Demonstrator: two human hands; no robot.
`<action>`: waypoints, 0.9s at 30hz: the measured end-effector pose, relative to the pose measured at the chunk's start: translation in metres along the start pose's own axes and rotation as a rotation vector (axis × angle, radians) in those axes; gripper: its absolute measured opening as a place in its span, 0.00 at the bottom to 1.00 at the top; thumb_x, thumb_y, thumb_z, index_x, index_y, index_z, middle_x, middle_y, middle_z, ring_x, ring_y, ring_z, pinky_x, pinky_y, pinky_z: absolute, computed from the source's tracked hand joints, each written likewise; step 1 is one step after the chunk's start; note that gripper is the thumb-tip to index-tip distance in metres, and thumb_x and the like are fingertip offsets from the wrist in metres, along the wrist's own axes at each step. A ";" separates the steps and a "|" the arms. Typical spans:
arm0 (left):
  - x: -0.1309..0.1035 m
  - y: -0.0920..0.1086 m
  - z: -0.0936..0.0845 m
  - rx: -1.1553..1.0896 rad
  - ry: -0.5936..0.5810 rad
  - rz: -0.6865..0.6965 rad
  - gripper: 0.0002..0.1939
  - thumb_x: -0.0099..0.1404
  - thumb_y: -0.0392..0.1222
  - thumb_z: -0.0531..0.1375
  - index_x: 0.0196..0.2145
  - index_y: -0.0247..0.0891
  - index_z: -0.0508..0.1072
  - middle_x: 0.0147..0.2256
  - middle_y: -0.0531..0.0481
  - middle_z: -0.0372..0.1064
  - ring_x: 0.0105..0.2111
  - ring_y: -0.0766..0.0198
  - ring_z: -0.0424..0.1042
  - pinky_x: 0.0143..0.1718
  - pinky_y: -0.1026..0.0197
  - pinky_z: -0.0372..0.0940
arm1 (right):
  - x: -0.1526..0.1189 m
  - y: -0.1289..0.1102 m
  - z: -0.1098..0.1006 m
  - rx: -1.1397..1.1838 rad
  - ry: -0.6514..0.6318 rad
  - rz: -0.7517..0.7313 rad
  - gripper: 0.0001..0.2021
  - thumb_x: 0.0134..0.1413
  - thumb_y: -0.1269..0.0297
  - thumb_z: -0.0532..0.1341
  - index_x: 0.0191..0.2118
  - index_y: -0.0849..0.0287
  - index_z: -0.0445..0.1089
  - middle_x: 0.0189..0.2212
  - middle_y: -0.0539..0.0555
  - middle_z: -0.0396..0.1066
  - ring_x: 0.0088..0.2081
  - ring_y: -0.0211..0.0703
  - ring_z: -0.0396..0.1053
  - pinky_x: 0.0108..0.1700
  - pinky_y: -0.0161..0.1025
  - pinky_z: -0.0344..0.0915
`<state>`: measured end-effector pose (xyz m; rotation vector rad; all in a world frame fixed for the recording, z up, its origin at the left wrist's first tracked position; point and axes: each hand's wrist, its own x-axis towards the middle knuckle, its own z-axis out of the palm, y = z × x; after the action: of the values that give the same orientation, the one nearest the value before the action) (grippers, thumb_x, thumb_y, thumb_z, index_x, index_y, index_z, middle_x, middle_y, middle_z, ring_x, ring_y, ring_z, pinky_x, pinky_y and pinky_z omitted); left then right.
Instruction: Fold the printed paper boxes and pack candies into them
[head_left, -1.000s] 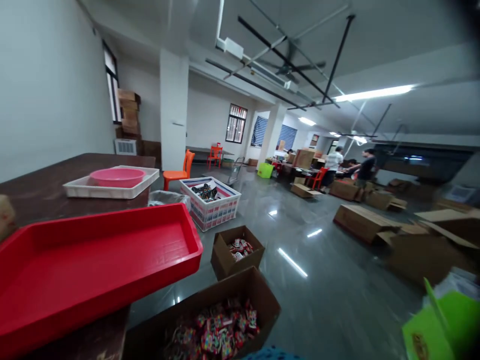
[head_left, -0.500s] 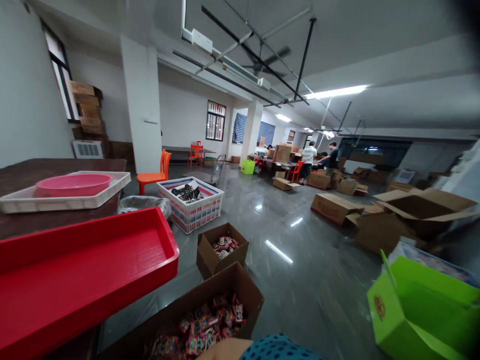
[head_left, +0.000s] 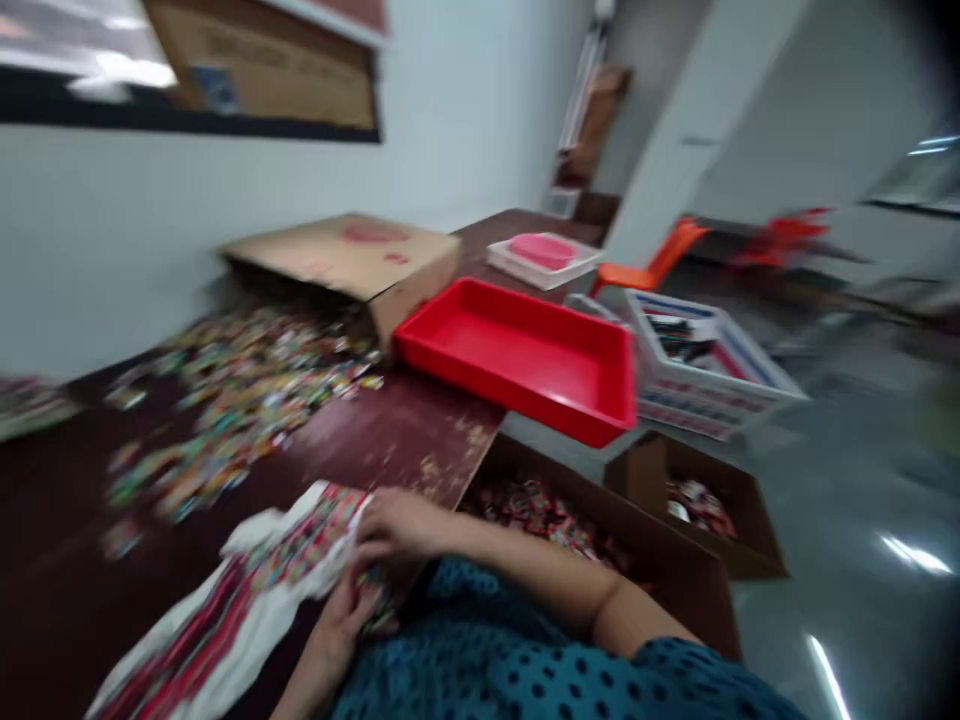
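Head view: Two bare hands work at the near edge of a dark red counter (head_left: 360,430), over the lap of a dotted teal garment (head_left: 555,685). The left hand (head_left: 336,618) curls around a small, colourful bundle (head_left: 379,600), its details lost to blur. The right hand (head_left: 401,522) rests just above, fingers bent at the end of a long white bag (head_left: 247,610) with red stripes; whether that grip is closed on the plastic, one cannot tell. The bag lies on the counter and shows multicoloured contents near its hand end.

Beyond it, loose small pieces (head_left: 225,400) in many colours spread before the open mouth of a cardboard box (head_left: 367,250) lying on its side, some reaching into its shadow. Beside the box, a shallow red tray (head_left: 525,355) juts past the counter's edge. Farther back, a white tray (head_left: 525,276) holds a pink basin (head_left: 544,250).

Below, a large carton (head_left: 679,575) contains reddish packets, and the small carton (head_left: 652,465) next to it holds red-and-white ones. Behind them, a white crate (head_left: 690,392) carries dark items and something white, near an orange chair (head_left: 660,260).
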<state>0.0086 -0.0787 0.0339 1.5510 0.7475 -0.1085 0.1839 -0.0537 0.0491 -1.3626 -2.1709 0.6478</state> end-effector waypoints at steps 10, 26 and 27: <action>-0.003 -0.048 -0.031 -0.513 0.184 0.026 0.23 0.55 0.43 0.64 0.47 0.33 0.68 0.34 0.48 0.69 0.33 0.63 0.67 0.32 0.63 0.62 | -0.014 -0.005 0.019 0.088 0.085 0.056 0.07 0.59 0.62 0.60 0.39 0.57 0.73 0.35 0.54 0.73 0.41 0.43 0.64 0.48 0.41 0.52; 0.008 -0.042 -0.080 -0.734 0.380 0.071 0.29 0.63 0.59 0.53 0.51 0.32 0.66 0.34 0.44 0.70 0.31 0.60 0.69 0.24 0.63 0.63 | 0.037 0.018 0.058 0.796 0.341 0.436 0.12 0.58 0.54 0.58 0.33 0.57 0.69 0.30 0.52 0.69 0.33 0.41 0.65 0.39 0.40 0.64; 0.009 -0.042 -0.083 -0.754 0.393 0.068 0.31 0.64 0.61 0.50 0.50 0.31 0.67 0.34 0.42 0.71 0.31 0.59 0.69 0.23 0.63 0.63 | 0.038 0.022 0.064 1.006 0.283 0.530 0.12 0.56 0.53 0.60 0.34 0.57 0.68 0.28 0.50 0.67 0.29 0.38 0.64 0.35 0.38 0.65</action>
<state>-0.0360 -0.0010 0.0057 0.8719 0.9039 0.4936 0.1440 -0.0193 -0.0073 -1.2881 -0.9536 1.3863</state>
